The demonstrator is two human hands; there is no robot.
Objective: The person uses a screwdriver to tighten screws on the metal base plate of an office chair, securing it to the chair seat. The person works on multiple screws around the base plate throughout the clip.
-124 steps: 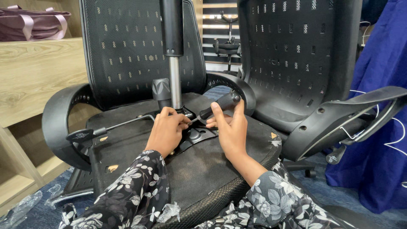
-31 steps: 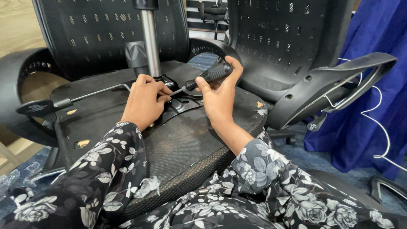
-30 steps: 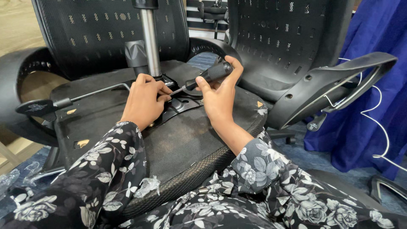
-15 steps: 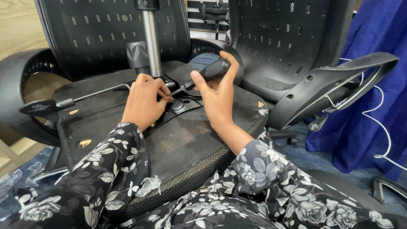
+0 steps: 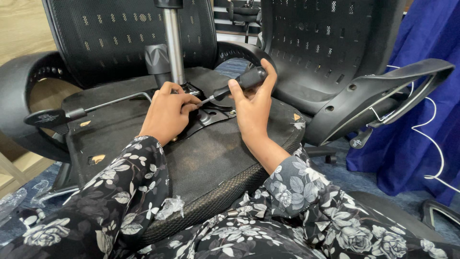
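An upturned black office chair seat lies across my lap, underside up, with a metal mechanism plate and a silver gas-lift column rising from it. My right hand grips the black handle of a screwdriver, whose thin shaft slants down to the left onto the plate. My left hand rests curled on the plate at the screwdriver's tip, fingers pinched there; what they hold is hidden. A lever with a flat paddle sticks out to the left.
The mesh chair back stands just behind the seat, with a curved armrest at left. A second black chair with its armrest stands at right. Blue cloth with a white cord hangs far right.
My right hand has turned the screwdriver handle slightly and shifted its grip. The left hand has stayed on the plate by the tip. The view has drifted a little.
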